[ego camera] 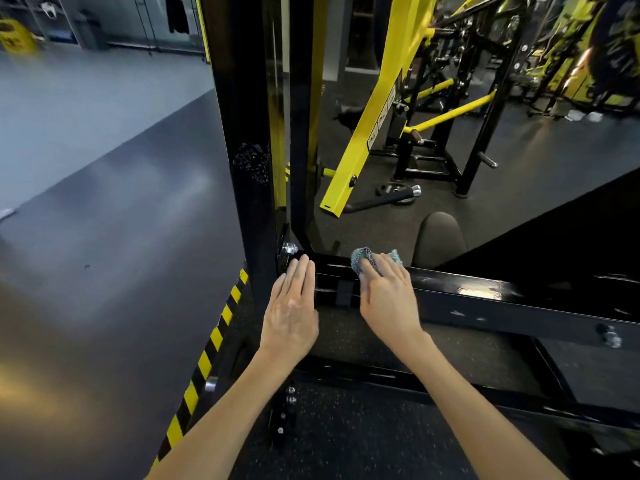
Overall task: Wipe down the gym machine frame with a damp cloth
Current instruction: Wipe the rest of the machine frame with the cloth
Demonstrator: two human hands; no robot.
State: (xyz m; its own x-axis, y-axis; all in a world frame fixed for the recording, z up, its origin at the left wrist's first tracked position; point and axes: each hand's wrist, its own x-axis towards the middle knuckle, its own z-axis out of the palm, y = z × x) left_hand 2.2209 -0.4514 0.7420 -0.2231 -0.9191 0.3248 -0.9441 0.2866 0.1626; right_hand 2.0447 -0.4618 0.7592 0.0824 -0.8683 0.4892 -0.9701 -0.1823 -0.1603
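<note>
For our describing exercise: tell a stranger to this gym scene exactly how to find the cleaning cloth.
Start at the tall black upright post mid-picture and follow it down to the black horizontal bar at its foot. On that bar, under the right hand, lies the cloth: bunched, the only blue-green thing among black and yellow steel.

Most of the cloth point(360, 258) is lost to us under the right hand point(388, 296). Only two bunched teal ends poke out past the fingers, and we can't tell whether the thumb pinches it or merely presses. The black upright point(242, 98) runs off the top edge, the crossbar point(485, 289) off the right. Both forearms point(485, 410) are cut by the bottom edge. The stickers point(381, 123) on the yellow beam point(346, 174) are too small to read, and the far machines point(588, 46) at top right are a smear.
</note>
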